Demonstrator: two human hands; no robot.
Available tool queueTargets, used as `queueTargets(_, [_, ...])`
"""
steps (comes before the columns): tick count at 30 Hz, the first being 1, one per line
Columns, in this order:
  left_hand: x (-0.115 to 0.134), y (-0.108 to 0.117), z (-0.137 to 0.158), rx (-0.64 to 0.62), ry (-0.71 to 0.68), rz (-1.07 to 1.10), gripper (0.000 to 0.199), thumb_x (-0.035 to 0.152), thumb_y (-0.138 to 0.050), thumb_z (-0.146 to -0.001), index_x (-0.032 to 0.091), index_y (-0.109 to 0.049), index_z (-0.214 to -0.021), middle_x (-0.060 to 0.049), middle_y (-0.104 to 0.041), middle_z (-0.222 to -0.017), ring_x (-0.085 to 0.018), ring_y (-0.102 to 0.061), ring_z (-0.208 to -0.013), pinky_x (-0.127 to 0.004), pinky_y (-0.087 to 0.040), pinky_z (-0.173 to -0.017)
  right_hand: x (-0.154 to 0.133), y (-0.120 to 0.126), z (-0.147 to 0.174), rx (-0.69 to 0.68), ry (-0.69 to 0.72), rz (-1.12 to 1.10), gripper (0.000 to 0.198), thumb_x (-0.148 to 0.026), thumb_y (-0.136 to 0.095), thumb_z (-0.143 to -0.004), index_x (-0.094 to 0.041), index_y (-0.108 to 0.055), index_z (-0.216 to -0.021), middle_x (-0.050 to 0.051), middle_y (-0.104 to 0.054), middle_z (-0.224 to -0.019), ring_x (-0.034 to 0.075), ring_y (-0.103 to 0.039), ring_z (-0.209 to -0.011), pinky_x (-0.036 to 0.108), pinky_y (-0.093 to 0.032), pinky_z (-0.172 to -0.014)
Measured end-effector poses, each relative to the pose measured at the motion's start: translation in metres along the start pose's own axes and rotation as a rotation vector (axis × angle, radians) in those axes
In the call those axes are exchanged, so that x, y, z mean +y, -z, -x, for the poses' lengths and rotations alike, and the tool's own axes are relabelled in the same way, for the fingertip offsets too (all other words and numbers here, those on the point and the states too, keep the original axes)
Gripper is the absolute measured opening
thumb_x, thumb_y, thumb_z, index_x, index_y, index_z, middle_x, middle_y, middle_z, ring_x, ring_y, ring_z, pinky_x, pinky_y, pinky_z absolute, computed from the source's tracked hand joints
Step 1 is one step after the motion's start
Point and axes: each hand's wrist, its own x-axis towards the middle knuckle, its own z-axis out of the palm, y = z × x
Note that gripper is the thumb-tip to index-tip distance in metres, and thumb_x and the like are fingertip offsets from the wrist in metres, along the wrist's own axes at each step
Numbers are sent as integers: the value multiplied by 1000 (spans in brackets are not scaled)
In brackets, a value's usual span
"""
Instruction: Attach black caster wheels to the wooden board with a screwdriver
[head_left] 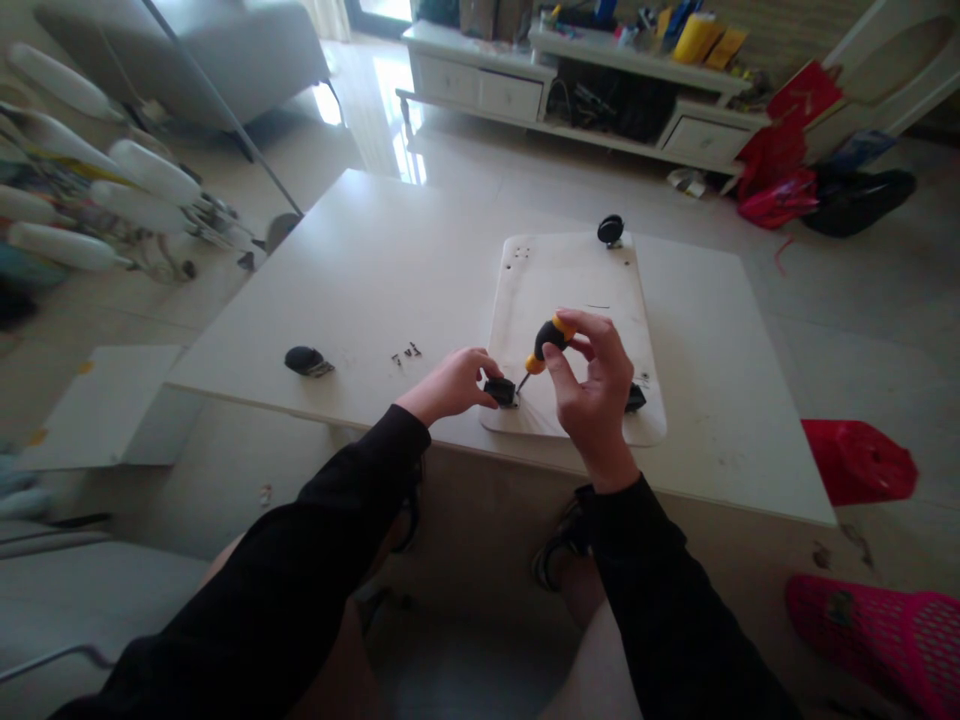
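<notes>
A white board (570,280) with rounded corners lies on the white table. At its near left corner sits a black caster wheel (498,390), pinched between the thumb and fingers of my left hand (457,382). My right hand (598,380) grips a yellow and black screwdriver (551,340), tilted with its tip down at the caster's metal plate. Whether the tip sits in a screw is too small to tell. Another caster (636,398) is at the near right corner, partly behind my right hand, and one more (610,231) stands at the far right corner. Holes show at the far left corner.
A loose caster (306,361) and several screws (407,353) lie on the table (420,250) to the left. Past the table are a white cabinet (480,85) and a grey sofa (225,60). A red stool (859,460) and a pink basket (885,640) stand at the right.
</notes>
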Motion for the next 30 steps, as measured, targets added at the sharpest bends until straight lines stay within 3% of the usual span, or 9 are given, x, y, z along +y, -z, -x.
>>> queueTargets(3, [1, 1, 1, 4, -10, 1, 34, 20, -100, -65, 19, -83, -95, -4, -74, -95, -18, -62, -80, -34, -54, -80, 1, 1, 0, -37, 11, -12, 35, -22, -62, -100, -34, -64, -133, 5, -73, -134, 24, -72, -125, 45, -66, -96])
queueTargets(8, [0, 0, 1, -7, 1, 1, 36, 19, -100, -66, 18, -83, -97, -4, -74, -99, -18, -63, -81, -34, -53, -80, 4, -1, 1, 83, 18, 65, 27, -31, -80, -92, -32, -67, -116, 3, -66, -114, 21, -71, -108, 42, -66, -85])
queueTargets(11, [-1, -1, 0, -9, 6, 13, 37, 19, -101, -64, 18, -83, -97, -4, -75, -99, -18, -63, -81, -34, -53, -80, 8, -3, 4, 77, -44, -9, 29, -27, -69, -98, -31, -64, -126, 5, -68, -122, 21, -73, -113, 42, -66, -89])
queueTargets(14, [-1, -1, 0, -8, 10, 5, 37, 19, -101, -65, 18, -83, -97, -4, -74, -97, -18, -63, -81, -34, -53, -80, 9, -2, 5, 55, -14, -44, 36, -23, -59, -100, -31, -61, -135, 7, -69, -131, 24, -71, -125, 45, -65, -96])
queueTargets(20, [1, 1, 1, -10, 7, 5, 36, 18, -101, -65, 18, -82, -95, -4, -74, -96, -18, -62, -81, -34, -52, -80, 7, -1, 2, 151, -7, 83, 30, -33, -81, -91, -32, -71, -119, 4, -61, -117, 20, -67, -104, 40, -66, -80])
queueTargets(26, [1, 0, 1, -1, 6, 4, 34, 19, -100, -65, 19, -82, -95, -4, -74, -96, -18, -62, -81, -34, -53, -80, 4, -3, 2, 50, 6, -18, 34, -25, -61, -103, -35, -64, -135, 5, -70, -127, 22, -71, -119, 43, -67, -94])
queueTargets(30, [-1, -1, 1, 5, 0, 4, 35, 20, -99, -65, 20, -83, -96, -4, -74, -96, -19, -63, -81, -35, -54, -80, 1, -2, -1, 110, 46, 61, 32, -29, -80, -92, -35, -68, -122, 2, -62, -116, 20, -66, -107, 39, -67, -81])
